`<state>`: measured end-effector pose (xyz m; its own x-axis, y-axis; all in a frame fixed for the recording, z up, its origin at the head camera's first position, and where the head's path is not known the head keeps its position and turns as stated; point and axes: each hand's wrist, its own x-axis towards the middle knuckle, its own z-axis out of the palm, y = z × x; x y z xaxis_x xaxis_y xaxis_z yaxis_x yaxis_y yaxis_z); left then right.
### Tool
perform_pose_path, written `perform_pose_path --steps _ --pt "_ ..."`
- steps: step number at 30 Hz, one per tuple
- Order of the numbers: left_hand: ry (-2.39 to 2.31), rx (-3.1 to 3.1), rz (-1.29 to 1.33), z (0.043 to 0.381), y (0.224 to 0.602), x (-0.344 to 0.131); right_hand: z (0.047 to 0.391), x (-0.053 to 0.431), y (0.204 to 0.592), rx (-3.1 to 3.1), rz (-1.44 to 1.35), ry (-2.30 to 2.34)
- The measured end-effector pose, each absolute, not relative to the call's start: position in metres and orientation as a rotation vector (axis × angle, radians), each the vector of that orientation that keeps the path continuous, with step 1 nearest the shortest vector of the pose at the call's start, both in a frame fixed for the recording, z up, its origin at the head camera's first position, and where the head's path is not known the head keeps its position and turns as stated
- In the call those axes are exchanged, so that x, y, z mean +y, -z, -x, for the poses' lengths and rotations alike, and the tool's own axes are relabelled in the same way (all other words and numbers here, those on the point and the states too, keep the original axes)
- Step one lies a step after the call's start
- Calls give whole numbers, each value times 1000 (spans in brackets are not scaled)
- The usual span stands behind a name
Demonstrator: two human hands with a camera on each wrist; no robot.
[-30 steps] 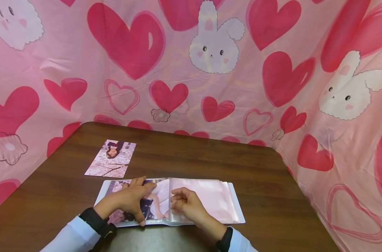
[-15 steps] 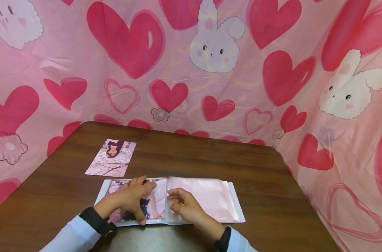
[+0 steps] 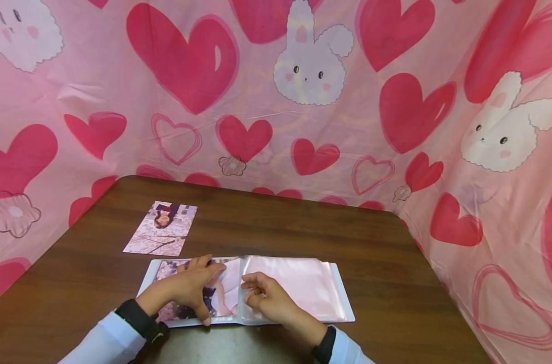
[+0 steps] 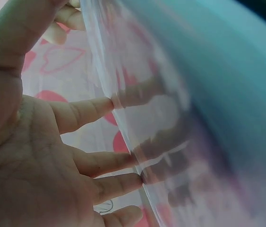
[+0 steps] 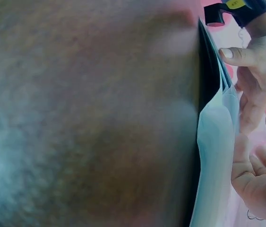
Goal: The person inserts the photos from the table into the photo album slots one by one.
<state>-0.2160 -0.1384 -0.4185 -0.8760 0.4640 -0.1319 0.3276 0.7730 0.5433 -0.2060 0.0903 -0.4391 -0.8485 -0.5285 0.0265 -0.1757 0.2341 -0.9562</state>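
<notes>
A photo album (image 3: 345,306) lies open flat on the table, its clear sleeves showing white cover edges at both sides. Behind its left sleeve is a photo (image 3: 220,298) with pink blossom, partly covered by my left hand (image 3: 189,285). That hand rests spread on the page, and in the left wrist view its fingertips touch the clear sleeve (image 4: 147,118). My right hand (image 3: 271,301) is at the album's centre fold, fingers loosely bent against the page, with nothing seen in its grasp. The right page (image 3: 299,283) looks plain pale pink.
Beyond the album's left side, a loose photo (image 3: 162,232) of a person among blossoms lies on the brown wooden table (image 3: 303,225). A pink cloth (image 3: 267,126) with hearts and rabbits hangs around the table's far edge and sides.
My right hand has shifted slightly left at the centre fold, and the inner edge of the left page has moved left with it. The left hand has stayed in place.
</notes>
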Motion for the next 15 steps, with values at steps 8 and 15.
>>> perform_pose_path --steps 8,15 --pt "-717 2667 -574 216 421 -139 209 101 433 2227 599 1693" --pt "-718 2660 -596 215 421 -142 217 125 431 2579 710 1467"
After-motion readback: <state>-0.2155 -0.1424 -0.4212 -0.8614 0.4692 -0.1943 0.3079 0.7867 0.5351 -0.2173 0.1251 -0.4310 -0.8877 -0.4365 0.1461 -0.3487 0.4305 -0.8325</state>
